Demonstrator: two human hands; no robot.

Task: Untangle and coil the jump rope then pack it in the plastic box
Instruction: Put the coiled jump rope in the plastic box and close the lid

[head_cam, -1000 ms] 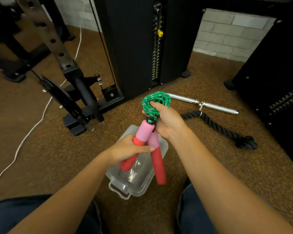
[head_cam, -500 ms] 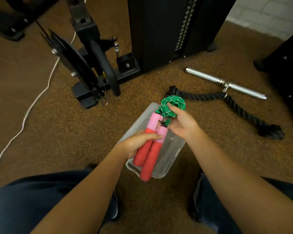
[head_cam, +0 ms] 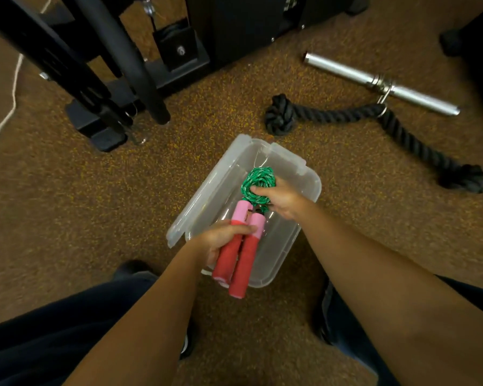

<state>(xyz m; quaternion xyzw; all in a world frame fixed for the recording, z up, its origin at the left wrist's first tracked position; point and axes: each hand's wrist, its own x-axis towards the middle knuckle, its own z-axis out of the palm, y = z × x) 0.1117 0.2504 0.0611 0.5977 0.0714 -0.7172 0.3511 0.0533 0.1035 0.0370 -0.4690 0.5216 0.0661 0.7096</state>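
Observation:
The jump rope's green cord is wound into a small coil (head_cam: 258,181), and my right hand (head_cam: 280,200) grips it over the far half of the clear plastic box (head_cam: 287,247). Its two red and pink foam handles (head_cam: 241,253) lie side by side, gripped near their pink ends by my left hand (head_cam: 221,239). The handles stick out past the box's near rim. The box sits open on the brown carpet, with its clear lid (head_cam: 204,190) hinged out to the left.
A black braided cable rope (head_cam: 346,117) and a chrome bar (head_cam: 379,83) lie on the carpet beyond the box to the right. The black base and posts of a weight machine (head_cam: 117,79) stand at the far left. My knees flank the box at the bottom.
Both hands have lowered the coiled rope and handles from above the box down into it. The camera has tilted further down toward the floor.

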